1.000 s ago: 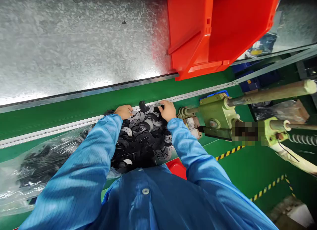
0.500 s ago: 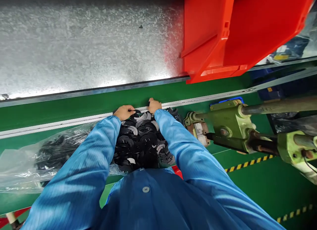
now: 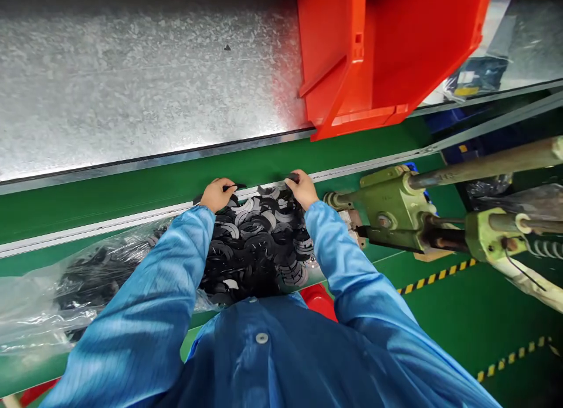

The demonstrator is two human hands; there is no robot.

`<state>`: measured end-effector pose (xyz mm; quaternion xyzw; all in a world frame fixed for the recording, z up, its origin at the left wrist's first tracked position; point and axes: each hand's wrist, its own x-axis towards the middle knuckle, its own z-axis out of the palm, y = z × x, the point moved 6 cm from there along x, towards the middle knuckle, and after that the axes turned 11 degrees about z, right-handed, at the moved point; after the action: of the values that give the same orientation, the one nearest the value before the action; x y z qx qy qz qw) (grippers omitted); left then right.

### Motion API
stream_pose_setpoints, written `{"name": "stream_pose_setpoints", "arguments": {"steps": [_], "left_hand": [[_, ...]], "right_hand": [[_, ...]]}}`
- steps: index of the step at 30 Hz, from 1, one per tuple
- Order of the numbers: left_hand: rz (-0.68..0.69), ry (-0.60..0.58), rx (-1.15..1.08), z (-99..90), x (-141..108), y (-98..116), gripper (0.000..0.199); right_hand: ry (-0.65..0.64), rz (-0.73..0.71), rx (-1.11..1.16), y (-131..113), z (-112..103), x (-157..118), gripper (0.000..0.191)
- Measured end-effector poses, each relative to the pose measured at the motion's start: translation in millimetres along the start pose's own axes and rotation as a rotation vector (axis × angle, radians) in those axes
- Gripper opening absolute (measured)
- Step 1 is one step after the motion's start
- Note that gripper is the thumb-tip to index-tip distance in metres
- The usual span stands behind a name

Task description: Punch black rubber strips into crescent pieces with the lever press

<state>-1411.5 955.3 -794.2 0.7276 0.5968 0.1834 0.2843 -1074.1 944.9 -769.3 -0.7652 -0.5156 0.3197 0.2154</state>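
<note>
A heap of black and grey curved pieces (image 3: 259, 232) lies on the green bench between my forearms. Over the far left of the heap, my left hand (image 3: 218, 194) pinches a thin black curved piece (image 3: 235, 187) between thumb and fingers. My right hand (image 3: 303, 189), at the heap's far right, is closed on another black curved piece (image 3: 292, 177). Both hands are close to the pale metal strip (image 3: 176, 208) along the bench. Fingers of each hand are partly hidden from above.
A clear plastic bag (image 3: 39, 302) with more dark pieces lies at left. Beyond the strip stands a galvanized metal sheet (image 3: 132, 91) with a red bin (image 3: 334, 62) on it. A green lever press (image 3: 391, 208) stands at right, near yellow-black tape (image 3: 440, 275).
My right hand has moved right, away from my left, and now shows a black curved piece. The left hand has lifted slightly with its piece. The view has shifted to the right.
</note>
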Motion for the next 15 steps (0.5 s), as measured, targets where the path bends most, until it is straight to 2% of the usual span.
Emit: {"name": "stream_pose_setpoints", "arguments": {"steps": [2,4,6,8,10,12,14,15], "left_hand": [[0.012,0.042,-0.016,-5.9,0,9,0.026],[0.038,0.001,-0.037,-2.9,-5,27,0.026],[0.105,-0.112,-0.07,11.7,-16,54,0.024],[0.21,-0.241,-0.11,34.9,-35,91,0.021],[0.322,-0.351,-0.148,62.3,-60,128,0.016],[0.386,-0.428,-0.161,88.4,-82,157,0.013],[0.407,-0.454,-0.155,105.1,-93,171,0.016],[0.408,-0.445,-0.142,107.3,-94,171,0.017]], "right_hand": [[0.037,0.06,0.027,33,-19,-23,0.035],[0.069,0.121,0.042,67,-32,-49,0.035],[0.104,0.172,0.05,97,-38,-74,0.034],[0.136,0.205,0.053,119,-40,-94,0.034],[0.16,0.216,0.054,133,-38,-106,0.037],[0.181,0.204,0.054,138,-36,-114,0.041],[0.211,0.172,0.053,140,-36,-121,0.046],[0.229,0.153,0.051,140,-37,-125,0.047]]}}
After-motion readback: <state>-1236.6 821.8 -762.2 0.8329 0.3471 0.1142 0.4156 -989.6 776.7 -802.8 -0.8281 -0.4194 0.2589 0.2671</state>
